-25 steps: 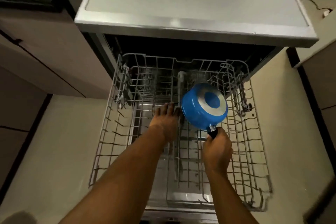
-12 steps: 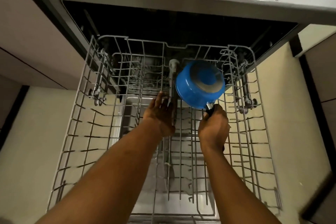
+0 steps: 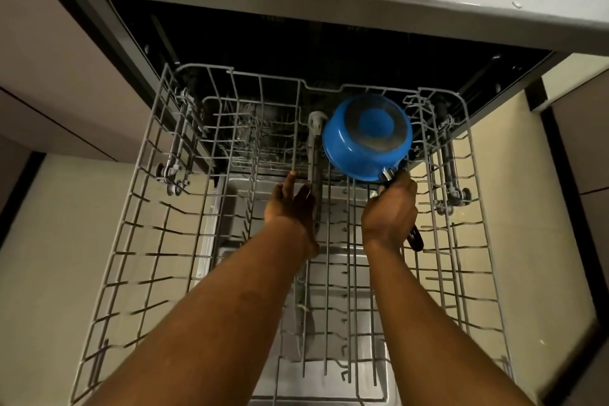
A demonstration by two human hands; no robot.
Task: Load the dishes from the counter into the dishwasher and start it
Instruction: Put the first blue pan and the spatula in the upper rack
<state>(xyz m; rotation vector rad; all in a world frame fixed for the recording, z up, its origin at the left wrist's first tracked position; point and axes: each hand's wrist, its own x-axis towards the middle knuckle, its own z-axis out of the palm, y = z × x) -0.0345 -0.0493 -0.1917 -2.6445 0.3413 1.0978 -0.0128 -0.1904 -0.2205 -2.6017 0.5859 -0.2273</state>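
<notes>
no readable text, no labels, no brands, no numbers

Grey wire rack [image 3: 327, 306] extended from dishwasher [image 3: 329, 43] cavity. One blue saucepan [image 3: 365, 142], bottom-up and tilted, at rear right of rack among tines; whether it rests on wires: cannot tell.

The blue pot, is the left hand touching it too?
Apart. The head view shows the left hand lower and off to the side, with a clear gap to the blue pot; only the right hand holds its handle.
</notes>
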